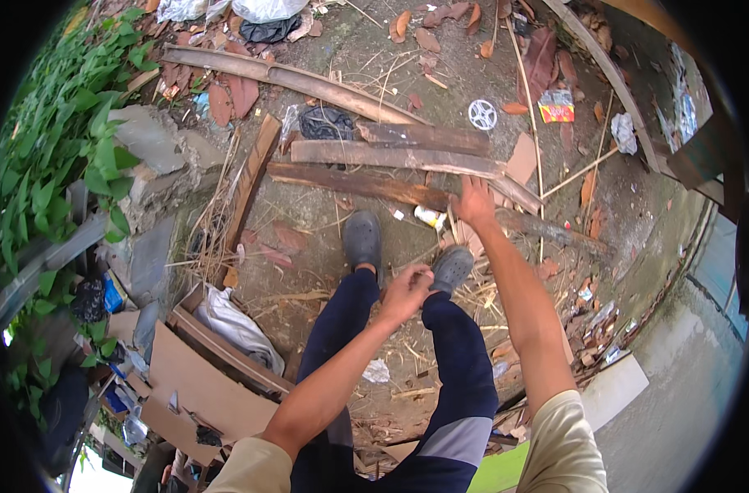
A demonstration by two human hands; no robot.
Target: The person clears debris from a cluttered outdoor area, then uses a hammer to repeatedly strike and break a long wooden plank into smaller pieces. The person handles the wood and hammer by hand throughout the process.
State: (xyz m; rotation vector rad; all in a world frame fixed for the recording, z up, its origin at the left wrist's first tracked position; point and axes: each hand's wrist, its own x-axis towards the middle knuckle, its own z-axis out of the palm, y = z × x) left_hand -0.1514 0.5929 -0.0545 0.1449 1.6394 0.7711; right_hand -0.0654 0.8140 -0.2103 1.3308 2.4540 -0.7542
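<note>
Several weathered wooden planks lie roughly side by side in front of my feet. My right hand (476,205) reaches to their right end. Its fingertips are at the lower edge of the grey plank (374,155), and its thumb is beside the end of the dark brown plank (350,183). The fingers look bent round the wood, though their undersides are hidden. A shorter dark plank (428,137) lies just beyond. My left hand (406,294) is curled in front of my right shin, away from the planks; the inside of its grip cannot be seen.
A long curved board (292,78) lies farther off, and another plank (249,197) lies at the left beside broken concrete (157,152). A white plastic wheel (482,114), dry leaves and litter dot the ground. Cardboard (202,382) stands near left; a wall (679,370) rises at right.
</note>
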